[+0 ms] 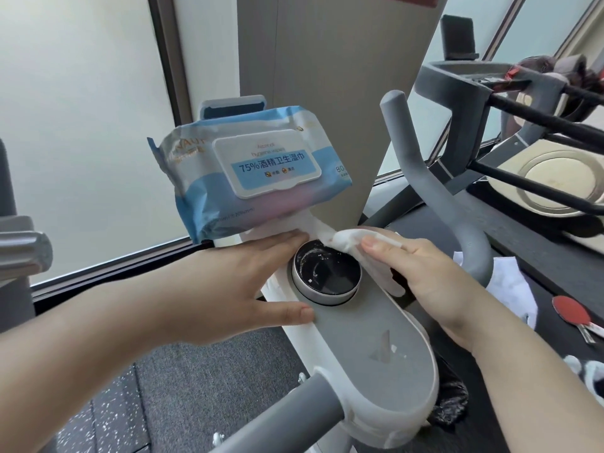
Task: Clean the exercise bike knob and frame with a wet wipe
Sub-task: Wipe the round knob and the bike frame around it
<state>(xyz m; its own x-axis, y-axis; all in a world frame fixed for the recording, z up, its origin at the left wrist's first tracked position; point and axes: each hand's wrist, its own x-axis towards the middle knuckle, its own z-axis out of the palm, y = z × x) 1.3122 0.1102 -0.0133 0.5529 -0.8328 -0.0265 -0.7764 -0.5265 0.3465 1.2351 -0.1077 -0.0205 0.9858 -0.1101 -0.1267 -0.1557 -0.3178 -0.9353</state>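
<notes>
The bike's round knob [327, 276] has a black top with white smears and a silver rim; it sits on the grey and white frame [379, 348]. My right hand [425, 273] holds a crumpled white wet wipe [354, 241] against the knob's upper right edge. My left hand [242, 282] lies flat on the frame left of the knob, fingers spread, thumb on the frame's edge. A blue pack of wipes [251, 171] with its lid closed rests on the bike just above the knob.
A grey curved handlebar [434, 191] rises right of the knob. A dark rack [510, 103] and a round metal dish [555, 178] stand at the right. A red paddle [575, 313] and white cloth [513, 289] lie on the dark floor. A window fills the left.
</notes>
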